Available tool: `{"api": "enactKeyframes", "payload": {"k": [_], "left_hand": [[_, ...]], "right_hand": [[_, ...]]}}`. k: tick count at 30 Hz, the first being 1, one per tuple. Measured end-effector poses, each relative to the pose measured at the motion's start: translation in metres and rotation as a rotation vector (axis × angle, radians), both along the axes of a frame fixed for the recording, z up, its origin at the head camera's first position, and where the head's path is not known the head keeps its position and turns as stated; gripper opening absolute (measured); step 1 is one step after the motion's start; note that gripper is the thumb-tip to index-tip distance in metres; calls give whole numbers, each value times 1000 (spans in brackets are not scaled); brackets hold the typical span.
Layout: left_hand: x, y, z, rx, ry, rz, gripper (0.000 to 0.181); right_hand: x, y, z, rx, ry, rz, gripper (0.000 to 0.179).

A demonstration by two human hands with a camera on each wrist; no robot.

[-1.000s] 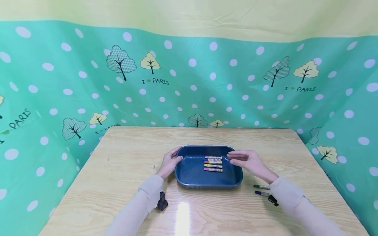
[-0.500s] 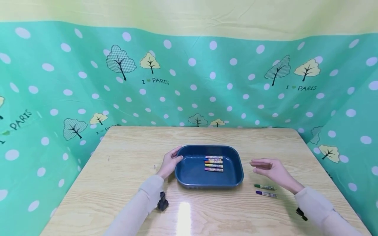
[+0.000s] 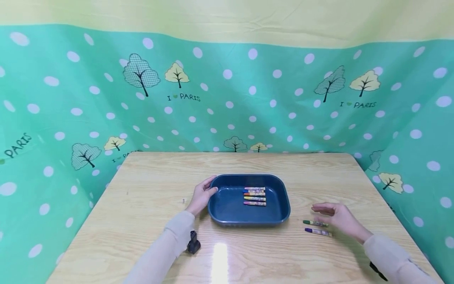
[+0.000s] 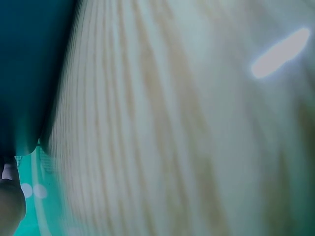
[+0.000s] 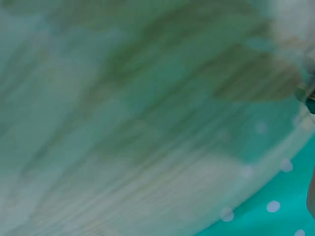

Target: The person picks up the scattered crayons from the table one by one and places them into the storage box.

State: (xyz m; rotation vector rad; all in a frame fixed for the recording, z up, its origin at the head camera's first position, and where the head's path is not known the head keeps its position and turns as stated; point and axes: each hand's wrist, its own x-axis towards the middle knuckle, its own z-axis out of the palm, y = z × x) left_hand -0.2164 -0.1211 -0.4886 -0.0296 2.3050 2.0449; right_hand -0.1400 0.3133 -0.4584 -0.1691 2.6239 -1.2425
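A dark blue rectangular tray (image 3: 227, 211) stands on the table, with several crayons (image 3: 254, 194) in paper wrappers lying side by side inside it. At its left end my left hand (image 3: 201, 196) grips the rim, thumb over the edge and fingers along the outer wall. Right of the tray lie a green crayon (image 3: 311, 223) and a purple crayon (image 3: 317, 232), roughly parallel. Over the green crayon's right end is my right hand (image 3: 338, 217), fingers loosely bent and a gap between thumb and fingers. The right wrist view is badly blurred.
The wooden table (image 3: 152, 181) ends at a green dotted curtain (image 3: 213, 118) behind and on both sides. A black device (image 3: 193, 242) sits under the left wrist, and a tiny pale bit (image 3: 183, 200) lies left of the tray.
My right hand has moved from over the tray's right end out to the right, then down toward the loose crayons. The left hand and the tray stay in place.
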Motion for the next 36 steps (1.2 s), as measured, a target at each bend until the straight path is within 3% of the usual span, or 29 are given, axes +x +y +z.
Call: {"api": "enactKeyframes", "payload": {"k": [9,12,19,23,31,36], "left_hand": [[0,1,0,12,4,-16,47],[1,2,2,19,-2,-18,47],[0,1,4,24,-3,-28,47],[0,2,3,21,2,-16,46],[0,0,1,17,6,-17,47],[0,-1,0,18,5,-16,47]], "right_hand": [[10,8,-18,20,-32,1,51],[11,7,-20,32,6,9,47],[10,3,-22,188,133,31,26],[8,2,-21,216,164,43,19],[2,-1,-16,193,136,46,20],[-1,-6,-1,175,219,19,21]]}}
